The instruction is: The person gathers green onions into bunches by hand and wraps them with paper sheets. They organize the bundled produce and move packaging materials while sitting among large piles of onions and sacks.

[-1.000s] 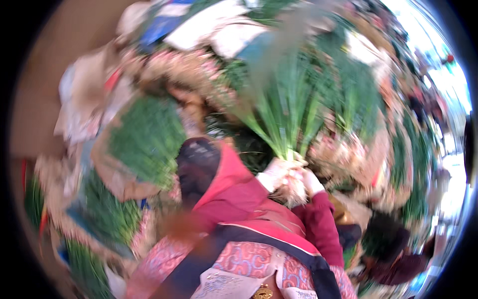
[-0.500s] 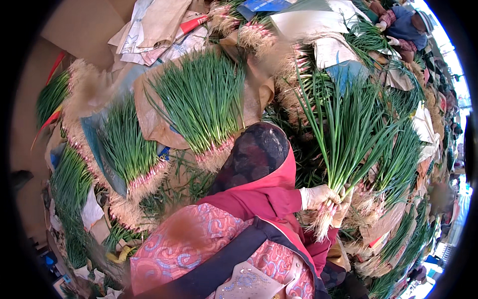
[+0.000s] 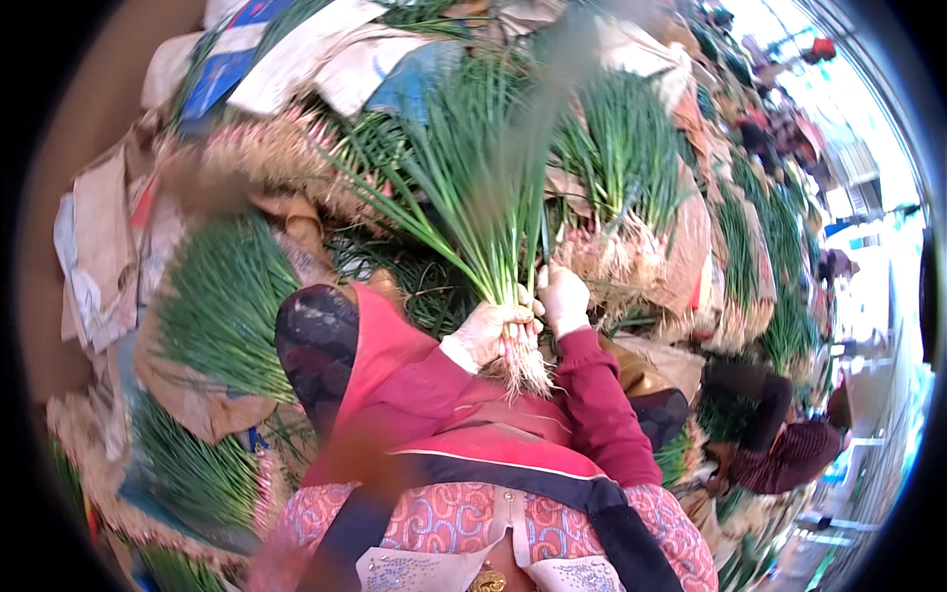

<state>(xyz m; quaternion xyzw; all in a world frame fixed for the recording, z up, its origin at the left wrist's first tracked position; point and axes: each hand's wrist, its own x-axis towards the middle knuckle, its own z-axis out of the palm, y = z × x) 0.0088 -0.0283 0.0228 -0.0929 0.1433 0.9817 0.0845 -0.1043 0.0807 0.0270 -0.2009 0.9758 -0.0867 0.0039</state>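
My left hand (image 3: 483, 333), in a pale glove, is closed round a bunch of spring onions (image 3: 472, 192) just above its roots. The long green leaves fan upward and away from me, while the pinkish-white bulbs and stringy roots (image 3: 523, 373) hang below my fingers. On the bunch's right side is my gloved right hand (image 3: 564, 298), its fingers curled in a pinch at the stems. Just how many stems it grips is hidden. Another spread of spring onions (image 3: 619, 148) lies on brown sacking beyond my right hand.
Spring onion piles (image 3: 222, 311) lie on sacking to my left, with more roots (image 3: 266, 158) facing me at the back. White sheets (image 3: 301, 59) cover part of the far pile. A co-worker in a striped top (image 3: 789, 459) bends at the right. Loose leaves (image 3: 434, 291) litter the ground.
The view has swung to the right, so the bunch and both hands now appear nearer the middle. My right hand, earlier partly behind the bunch, now shows at its right side.
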